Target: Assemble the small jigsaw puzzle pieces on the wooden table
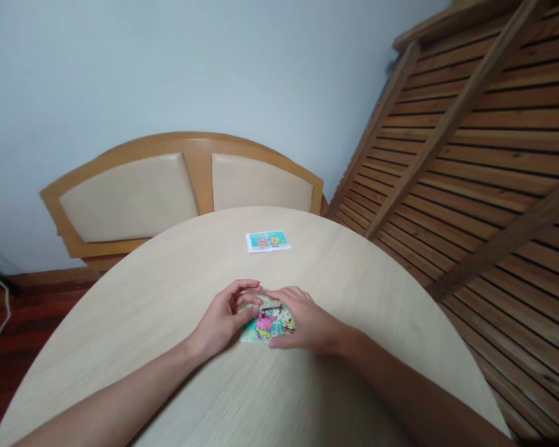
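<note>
A small colourful cartoon jigsaw puzzle (269, 324) lies on the pale round wooden table (177, 273), in front of me. My left hand (224, 318) curls around its left side, fingers bent over the top edge. My right hand (307, 321) lies on its right side, fingers reaching toward the left hand's fingertips. Both hands touch the puzzle and hide parts of it. Farther back on the table lies a small picture card (268, 241) with the same cartoon design.
A wooden chair back with two beige pads (168, 186) stands behind the table against a pale wall. A slatted wooden frame (470, 155) leans at the right. Dark red floor and a white cable (0, 310) show at the left.
</note>
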`<state>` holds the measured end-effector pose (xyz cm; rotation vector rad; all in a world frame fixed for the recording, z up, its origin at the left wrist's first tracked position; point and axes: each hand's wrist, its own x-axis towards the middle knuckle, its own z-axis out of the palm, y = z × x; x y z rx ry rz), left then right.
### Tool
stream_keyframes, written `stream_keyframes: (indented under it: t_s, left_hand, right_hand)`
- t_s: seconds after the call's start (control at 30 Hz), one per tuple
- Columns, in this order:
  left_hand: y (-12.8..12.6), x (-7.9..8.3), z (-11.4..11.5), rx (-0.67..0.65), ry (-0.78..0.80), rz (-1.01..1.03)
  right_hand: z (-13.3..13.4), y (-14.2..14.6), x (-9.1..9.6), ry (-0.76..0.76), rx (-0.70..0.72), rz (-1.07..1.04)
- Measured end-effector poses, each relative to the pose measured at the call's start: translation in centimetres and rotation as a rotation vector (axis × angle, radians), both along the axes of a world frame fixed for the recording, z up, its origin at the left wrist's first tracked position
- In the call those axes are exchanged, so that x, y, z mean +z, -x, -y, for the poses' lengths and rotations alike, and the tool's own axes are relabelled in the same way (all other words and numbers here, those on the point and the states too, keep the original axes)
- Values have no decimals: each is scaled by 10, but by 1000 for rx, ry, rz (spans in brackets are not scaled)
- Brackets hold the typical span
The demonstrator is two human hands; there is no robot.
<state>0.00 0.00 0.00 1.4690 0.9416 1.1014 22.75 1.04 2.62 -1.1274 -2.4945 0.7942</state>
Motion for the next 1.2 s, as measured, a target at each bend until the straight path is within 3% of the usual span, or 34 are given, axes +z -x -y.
stream_keyframes:
  t_s: [0.13,0.33,0.43,0.53,0.6,0.7,0.87,1.03,1.2]
  left_hand:
    - [1,-3,-3,27,-32,-49]
    - [-4,-6,9,-24,-302,-458]
    - [-5,-3,12,-42,-443,-647]
    - [-3,2,8,-53,-486,-732]
    - [-1,3,4,-53,-499,-743]
    - [-2,4,-2,-41,-500,-746]
    - [-5,8,-2,-35,-520,-765]
    - [-5,11,3,-115,-620,-829]
    - [-4,9,0,-99,-608,-831]
  right_hand:
    - [1,4,-5,-44,-26,-77]
    - [-3,6,-13,-139,-121,-125]
    - [-7,3,-14,-46,-196,-240]
    - [-2,-5,-11,25,-296,-287]
    - [6,-12,-7,-31,-353,-175]
    - [18,-20,0,-32,-311,82]
    - [22,-16,14,-71,-253,202]
    - [19,1,24,-230,-189,377]
    - [19,10,18,-402,-104,571]
